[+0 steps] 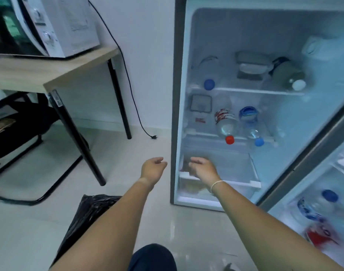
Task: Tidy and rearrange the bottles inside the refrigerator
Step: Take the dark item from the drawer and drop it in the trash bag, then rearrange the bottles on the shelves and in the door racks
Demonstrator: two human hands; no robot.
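The refrigerator (178,94) stands open in front of me. On its middle shelf lie two clear bottles with caps toward me: a red-capped bottle (226,124) and a blue-capped bottle (252,128). Another blue-capped bottle (209,84) lies on the upper shelf at the left. The door rack at the right holds a blue-capped bottle (320,206) and a red-labelled one (320,235). My left hand (152,169) is open, just outside the fridge's left edge. My right hand (203,168) is open in front of the lower drawer (235,163), holding nothing.
The upper shelf also carries food containers (251,65) and a dark jar (288,75). A wooden table (49,75) with a microwave (55,26) stands at the left, a power cord (132,90) hanging beside it. A black plastic bag (89,214) lies on the tiled floor near my legs.
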